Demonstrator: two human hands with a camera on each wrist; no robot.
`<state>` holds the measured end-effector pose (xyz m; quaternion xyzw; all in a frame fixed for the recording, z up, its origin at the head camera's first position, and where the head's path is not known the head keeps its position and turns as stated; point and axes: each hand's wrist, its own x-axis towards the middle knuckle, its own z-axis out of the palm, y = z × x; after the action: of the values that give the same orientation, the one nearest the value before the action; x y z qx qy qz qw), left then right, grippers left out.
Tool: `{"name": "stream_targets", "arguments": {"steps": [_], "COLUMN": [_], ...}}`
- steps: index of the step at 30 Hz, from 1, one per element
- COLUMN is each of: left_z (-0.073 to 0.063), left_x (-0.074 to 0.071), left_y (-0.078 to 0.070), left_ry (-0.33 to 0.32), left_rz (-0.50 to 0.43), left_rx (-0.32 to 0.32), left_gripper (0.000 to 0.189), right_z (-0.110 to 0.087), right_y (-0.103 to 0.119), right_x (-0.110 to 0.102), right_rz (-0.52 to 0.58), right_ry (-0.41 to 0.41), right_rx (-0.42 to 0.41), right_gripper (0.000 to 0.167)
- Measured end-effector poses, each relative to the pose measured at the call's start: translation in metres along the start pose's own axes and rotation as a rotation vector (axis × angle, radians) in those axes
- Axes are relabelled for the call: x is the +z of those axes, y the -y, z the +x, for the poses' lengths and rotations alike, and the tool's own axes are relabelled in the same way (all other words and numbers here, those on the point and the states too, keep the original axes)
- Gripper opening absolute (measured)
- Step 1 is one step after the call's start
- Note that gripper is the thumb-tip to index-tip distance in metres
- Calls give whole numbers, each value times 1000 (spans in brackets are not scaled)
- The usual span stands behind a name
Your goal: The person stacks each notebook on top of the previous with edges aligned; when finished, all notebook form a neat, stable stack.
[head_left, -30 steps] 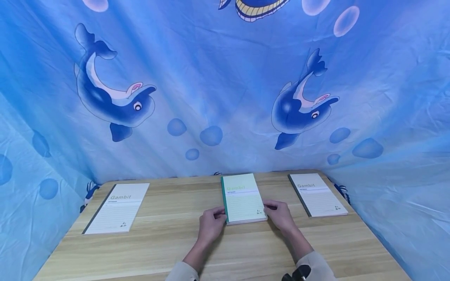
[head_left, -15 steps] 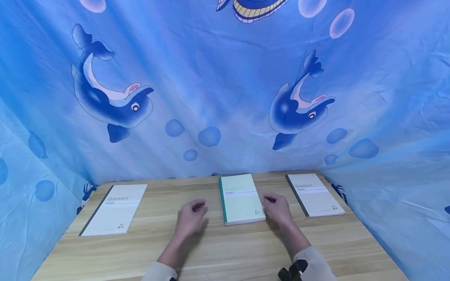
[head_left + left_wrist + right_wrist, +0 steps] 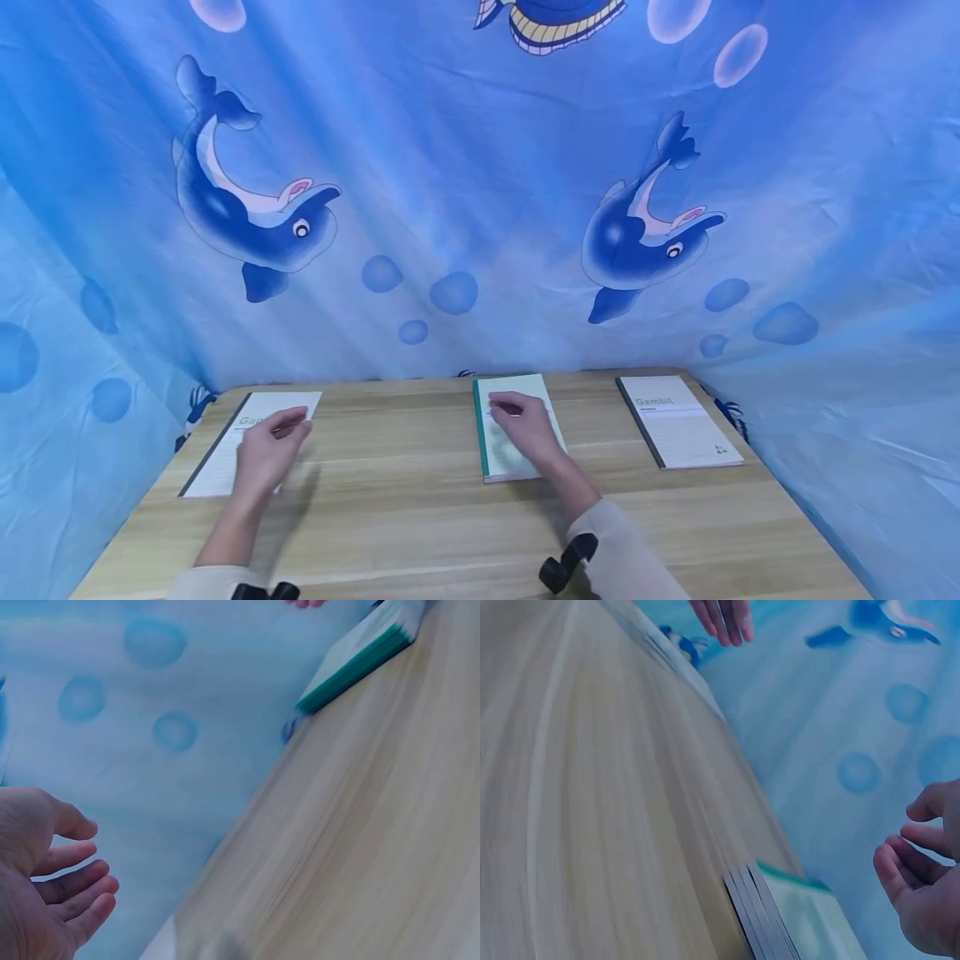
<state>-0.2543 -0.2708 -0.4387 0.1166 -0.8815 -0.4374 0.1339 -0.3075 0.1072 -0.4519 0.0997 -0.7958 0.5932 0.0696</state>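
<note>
My left hand point(image 3: 266, 454) hovers over the white notebook point(image 3: 217, 471) with a dark spine at the table's left, hiding part of its cover. Its fingers are loosely bent and hold nothing, as the left wrist view of the hand point(image 3: 45, 881) also shows. Over the pale green notebook point(image 3: 498, 458) with a green spine in the middle is my right hand point(image 3: 528, 429), fingers relaxed and empty, seen too in the right wrist view point(image 3: 922, 877). There, several layered edges show that the green-covered notebook tops a stack point(image 3: 769, 922).
Another white notebook point(image 3: 682, 429) with a dark spine lies at the table's right. The wooden table point(image 3: 390, 500) ends at the back against a blue curtain point(image 3: 480, 208) printed with dolphins and bubbles.
My left hand has left the middle notebooks' left edge and swung left over the white notebook. The right hand has come off their right edge and risen above the cover. The notebooks stay put.
</note>
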Motion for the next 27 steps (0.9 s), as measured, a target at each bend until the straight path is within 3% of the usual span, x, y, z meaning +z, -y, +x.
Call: {"name": "stream_targets", "arguments": {"steps": [6, 14, 19, 27], "left_z": [11, 22, 24, 26], "left_x": [-32, -63, -72, -73], "left_y": [31, 67, 85, 105], "left_ry": [-9, 18, -4, -35], "left_rz": [7, -23, -24, -17], "left_rx": [-119, -230, -272, -364], "left_gripper": [50, 57, 57, 57], "right_z": [3, -3, -10, -20], "right_y": [16, 38, 49, 60], "right_x": [57, 134, 176, 231], "right_rz": [40, 104, 175, 185], "right_ry": [158, 292, 330, 355], "right_rx": [-41, 42, 82, 117], "right_gripper": [27, 23, 20, 19]}}
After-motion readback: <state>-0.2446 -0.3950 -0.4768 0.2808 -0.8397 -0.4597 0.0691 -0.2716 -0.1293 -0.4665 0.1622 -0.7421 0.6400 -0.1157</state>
